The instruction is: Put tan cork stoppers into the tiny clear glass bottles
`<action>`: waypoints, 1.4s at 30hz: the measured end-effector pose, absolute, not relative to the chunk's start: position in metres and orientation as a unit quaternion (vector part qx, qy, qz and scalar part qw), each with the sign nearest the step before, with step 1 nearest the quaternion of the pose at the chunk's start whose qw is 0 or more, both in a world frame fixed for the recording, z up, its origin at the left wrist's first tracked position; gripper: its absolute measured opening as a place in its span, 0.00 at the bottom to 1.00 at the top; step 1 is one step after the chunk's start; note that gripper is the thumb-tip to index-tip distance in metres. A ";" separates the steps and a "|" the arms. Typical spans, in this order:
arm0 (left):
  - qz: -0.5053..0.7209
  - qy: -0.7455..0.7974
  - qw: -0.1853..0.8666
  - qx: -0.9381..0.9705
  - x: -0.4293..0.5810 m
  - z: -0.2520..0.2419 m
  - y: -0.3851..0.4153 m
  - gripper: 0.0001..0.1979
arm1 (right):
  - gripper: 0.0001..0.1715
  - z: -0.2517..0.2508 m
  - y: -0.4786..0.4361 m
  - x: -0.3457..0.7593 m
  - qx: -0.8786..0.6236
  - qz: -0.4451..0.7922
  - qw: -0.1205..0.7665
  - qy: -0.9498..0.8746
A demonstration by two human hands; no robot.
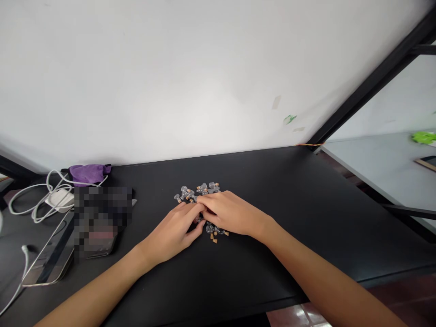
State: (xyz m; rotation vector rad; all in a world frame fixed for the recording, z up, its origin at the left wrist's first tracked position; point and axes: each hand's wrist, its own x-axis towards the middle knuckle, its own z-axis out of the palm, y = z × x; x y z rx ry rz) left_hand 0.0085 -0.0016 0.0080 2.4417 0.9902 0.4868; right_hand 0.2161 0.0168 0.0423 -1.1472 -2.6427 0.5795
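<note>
Room: a white wall (204,81) is standing behind, with a black frame (361,88) running up on the right side.
Table: the black table (259,181) is carrying all the small things near its middle.
Small bottles: they are lying in a loose heap around the hands, one part beyond them (203,187) and a smaller part on the near side, by the right hand (235,213).
Look of bottles: they are showing clear glass, shiny, with different shapes; some are looking round, and at least one is looking pointed. Most are lying on the side.
Corks in the necks: several bottles are wearing a light brown cork, at the far part and also at the near part.
Loose corks: a few corks (214,240) are lying on the table just beside the near bottles.
Progress: I am judging that the handling is being partly done; many bottles seem to be having their cork, while the loose corks are waiting apart. The exact count is not showing.
Left fingers: the left hand (175,229) is bending its fingers, with the thumb near a small glass piece; I cannot tell if they are gripping it.
Right fingers: they are curling and touching the left ones; what is lying under them is hiding, so I cannot tell their hold.
Left side: a purple cloth (88,174), a white cable (34,188) and a phone (51,254) are lying well apart.
</note>
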 end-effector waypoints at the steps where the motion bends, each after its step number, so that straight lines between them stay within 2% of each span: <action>1: 0.176 0.359 0.229 0.887 0.008 0.008 -0.002 0.05 | 0.09 0.042 0.017 0.216 -0.388 0.197 0.101 -0.895; 11: 0.167 0.349 0.214 0.897 0.008 0.006 -0.001 0.05 | 0.07 0.042 0.013 0.218 -0.393 0.202 0.080 -0.893; 18: 0.155 0.337 0.192 0.909 0.010 0.006 0.000 0.05 | 0.04 0.037 0.010 0.221 -0.382 0.155 0.084 -0.907; 28: 0.144 0.333 0.179 0.915 0.009 0.004 0.001 0.07 | 0.06 0.037 0.009 0.221 -0.376 0.139 0.083 -0.912; 42: 0.152 0.321 0.177 0.918 0.010 0.005 0.001 0.06 | 0.05 0.037 0.009 0.221 -0.375 0.139 0.077 -0.913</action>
